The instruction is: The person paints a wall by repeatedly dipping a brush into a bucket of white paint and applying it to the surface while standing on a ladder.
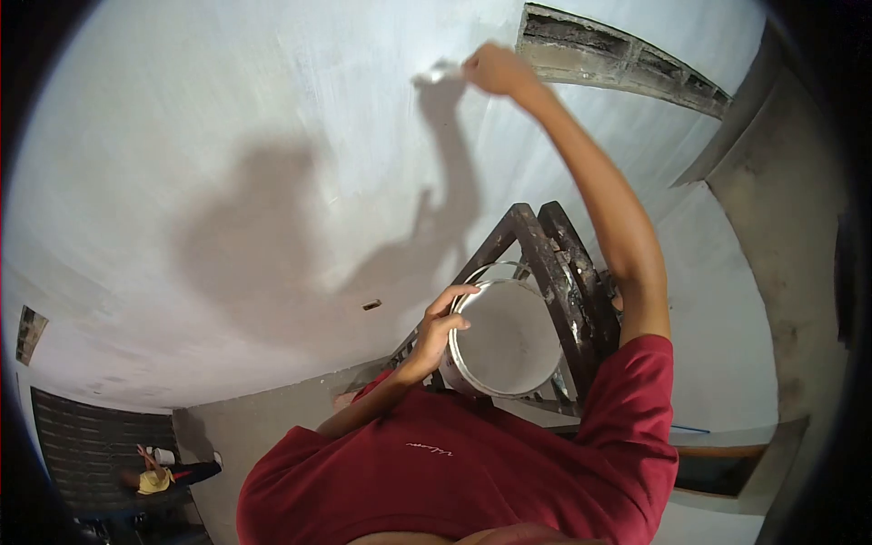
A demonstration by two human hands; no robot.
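My right hand (495,71) is raised to the wall with its fingers closed round a paintbrush (438,73), whose pale head is blurred against the painted surface. The white wall (363,136) carries streaky brush marks. Lower down, my left hand (440,331) grips the rim of a bucket (468,380), thumb and fingers over its edge. Whitish paint shows inside the bucket, which is tilted towards me. Beside the bucket stands a dark, paint-spattered ladder (554,282), partly hidden behind it.
A rough vent opening (618,54) lies right of my raised hand. My shadow (263,218) falls across the wall. Down at the far left, a person in a yellow top (154,480) is near a white bucket (163,456) and a dark slatted shutter (91,436).
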